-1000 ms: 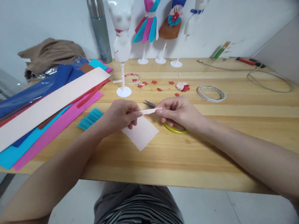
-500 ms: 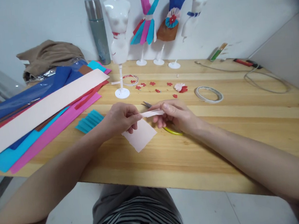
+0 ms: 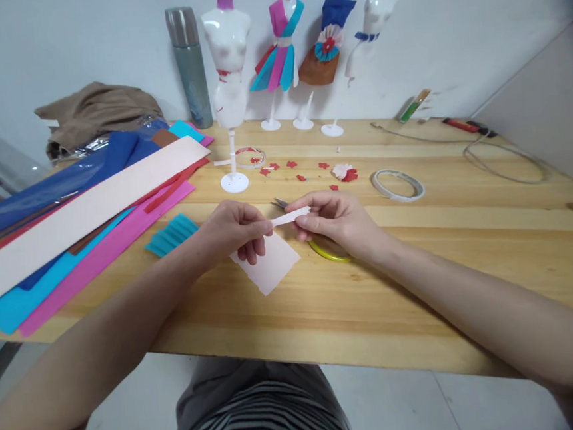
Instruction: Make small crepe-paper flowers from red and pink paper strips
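Between my two hands a narrow folded strip of pale pink crepe paper (image 3: 287, 219) is stretched. My left hand (image 3: 235, 229) pinches its left end with thumb and forefinger. The right end is held in the fingers of my right hand (image 3: 334, 219). Under them a pale pink paper square (image 3: 271, 270) lies on the wooden table (image 3: 376, 321). Scissors with a yellow handle (image 3: 330, 252) lie partly hidden behind my right hand. A pleated turquoise paper (image 3: 172, 234) rests left of my left hand.
Long coloured paper sheets (image 3: 90, 215) are piled at the left. A bare white mannequin (image 3: 230, 99) stands ahead, with dressed ones behind it near the wall. Red paper flowers (image 3: 291, 164) are scattered midway. A tape roll (image 3: 398, 185) lies to the right, and a flask (image 3: 191, 83) stands behind.
My right thumb has shifted down along the strip, and the strip's right end now shows more between thumb and fingers. My left hand keeps its pinch. The view has tilted slightly.
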### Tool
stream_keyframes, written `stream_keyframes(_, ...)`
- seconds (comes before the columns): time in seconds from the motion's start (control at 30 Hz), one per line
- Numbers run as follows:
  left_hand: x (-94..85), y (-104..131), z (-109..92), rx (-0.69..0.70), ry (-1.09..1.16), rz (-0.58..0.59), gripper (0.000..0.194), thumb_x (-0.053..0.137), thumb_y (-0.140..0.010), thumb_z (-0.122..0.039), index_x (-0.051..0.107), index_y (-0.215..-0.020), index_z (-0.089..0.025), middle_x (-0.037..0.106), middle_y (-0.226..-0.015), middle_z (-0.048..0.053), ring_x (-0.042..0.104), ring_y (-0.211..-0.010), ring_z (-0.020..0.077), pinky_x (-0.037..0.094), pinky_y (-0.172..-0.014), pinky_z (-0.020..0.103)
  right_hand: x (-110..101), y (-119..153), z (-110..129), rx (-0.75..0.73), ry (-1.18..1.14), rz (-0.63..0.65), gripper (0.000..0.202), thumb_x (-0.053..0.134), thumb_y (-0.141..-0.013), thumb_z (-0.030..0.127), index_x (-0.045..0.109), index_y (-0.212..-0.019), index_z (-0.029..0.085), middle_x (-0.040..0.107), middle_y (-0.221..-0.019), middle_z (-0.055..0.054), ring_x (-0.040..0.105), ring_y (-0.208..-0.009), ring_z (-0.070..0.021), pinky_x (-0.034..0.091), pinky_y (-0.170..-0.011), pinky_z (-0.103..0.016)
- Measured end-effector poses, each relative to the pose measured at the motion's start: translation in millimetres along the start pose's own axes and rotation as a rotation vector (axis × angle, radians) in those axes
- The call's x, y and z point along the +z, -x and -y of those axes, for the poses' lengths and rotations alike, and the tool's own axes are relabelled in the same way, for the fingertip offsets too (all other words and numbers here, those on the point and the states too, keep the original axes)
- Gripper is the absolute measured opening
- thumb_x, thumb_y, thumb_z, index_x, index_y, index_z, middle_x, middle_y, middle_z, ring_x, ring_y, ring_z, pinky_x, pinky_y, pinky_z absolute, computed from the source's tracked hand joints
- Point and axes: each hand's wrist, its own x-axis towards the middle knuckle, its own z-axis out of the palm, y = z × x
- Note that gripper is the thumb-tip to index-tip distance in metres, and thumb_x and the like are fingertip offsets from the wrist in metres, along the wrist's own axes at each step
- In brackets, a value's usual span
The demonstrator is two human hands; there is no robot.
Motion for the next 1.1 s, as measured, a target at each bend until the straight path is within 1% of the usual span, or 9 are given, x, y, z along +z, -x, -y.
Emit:
stream_keyframes(0.2,0.4,-0.6,0.9,0.006,-0.035,-0.026,0.020,0.060,-0.086,-0.013,0.064,-0.066,-0.012,0.064,-0.049,-0.001,0.053,-0.034,0.0074,0.038,-0.037,0.016,-1.1,-0.3,-3.1,-0.016,-0.045,0.061,0.031,0.083,-0.065,0.024,0.070,-0.093,0.021,0.068,-0.069,0.004,0.060,-0.057,-0.0085,0.053,-0.061,-0.025)
stream_keyframes(0.33,3.4,1.6,-0.7,0.043,-0.087,-0.058,0.023,0.060,-0.085,-0.012,0.062,-0.063,-0.012,0.061,-0.047,-0.002,0.052,-0.035,0.0065,0.038,-0.037,0.015,-4.0,-0.5,-7.3,-0.015,-0.093,0.120,0.042,0.084,-0.069,0.035,0.069,-0.105,0.022,0.071,-0.078,0.001,0.066,-0.066,-0.0115,0.054,-0.063,-0.025)
stream_keyframes(0.4,6.3,3.4,-2.2,0.065,-0.142,-0.078,0.027,0.061,-0.085,-0.011,0.059,-0.057,-0.012,0.059,-0.044,-0.003,0.051,-0.035,0.0054,0.037,-0.037,0.014,-4.2,-1.8,-10.2,-0.014,-0.111,0.094,0.038,0.083,-0.071,0.040,0.070,-0.101,0.021,0.071,-0.074,0.001,0.065,-0.062,-0.0111,0.052,-0.057,-0.024)
stream_keyframes(0.53,8.2,4.7,-3.0,0.054,-0.179,-0.056,0.030,0.060,-0.084,-0.013,0.058,-0.055,-0.012,0.057,-0.043,-0.003,0.050,-0.035,0.0049,0.037,-0.038,0.014,-2.7,-5.2,-12.1,0.022,-0.113,-0.018,0.025,0.085,-0.066,0.033,0.069,-0.081,0.020,0.063,-0.054,0.004,0.055,-0.045,-0.0070,0.044,-0.046,-0.020)
stream_keyframes(0.73,-10.6,1.8,-2.8,0.064,-0.195,0.078,0.022,0.064,-0.081,-0.025,0.064,-0.064,-0.012,0.064,-0.056,0.000,0.055,-0.044,0.0073,0.041,-0.044,0.017,-1.0,-4.7,5.1,0.047,-0.040,0.026,0.020,0.081,-0.067,0.029,0.068,-0.077,0.018,0.063,-0.053,0.004,0.051,-0.044,-0.0062,0.042,-0.048,-0.021)
stream_keyframes(0.83,-20.3,1.4,-5.5,0.134,-0.215,0.011,0.024,0.066,-0.078,-0.033,0.068,-0.066,-0.012,0.062,-0.057,0.000,0.053,-0.047,0.0071,0.039,-0.045,0.017,0.0,-5.4,18.5,0.026,0.087,0.056,0.020,0.080,-0.067,0.029,0.068,-0.078,0.017,0.062,-0.052,0.004,0.053,-0.045,-0.0073,0.043,-0.049,-0.022)
stream_keyframes(0.93,-22.8,2.3,-6.9,0.172,-0.235,-0.063,0.028,0.071,-0.074,-0.037,0.067,-0.063,-0.012,0.049,-0.049,-0.004,0.041,-0.045,0.0050,0.030,-0.044,0.018,2.5,-10.2,30.3,0.016,0.218,0.128,0.018,0.080,-0.067,0.026,0.069,-0.078,0.018,0.063,-0.054,0.004,0.055,-0.046,-0.0087,0.044,-0.049,-0.023)
stream_keyframes(1.0,-21.2,3.0,-6.5,0.166,-0.240,-0.046,0.028,0.073,-0.070,-0.038,0.067,-0.060,-0.012,0.043,-0.046,-0.005,0.035,-0.045,0.0042,0.024,-0.044,0.019,5.3,-15.3,35.4,0.018,0.271,0.182,0.017,0.080,-0.065,0.024,0.069,-0.078,0.020,0.063,-0.056,0.004,0.056,-0.047,-0.0095,0.045,-0.048,-0.024)
stream_keyframes(1.1,-18.0,3.4,-4.6,0.151,-0.208,0.005,0.025,0.075,-0.066,-0.035,0.068,-0.059,-0.012,0.046,-0.048,-0.005,0.035,-0.047,0.0044,0.022,-0.047,0.020,9.7,-22.4,38.8,-0.005,0.351,0.221,0.015,0.079,-0.067,0.023,0.067,-0.076,0.021,0.062,-0.055,0.003,0.056,-0.047,-0.0106,0.043,-0.047,-0.024)
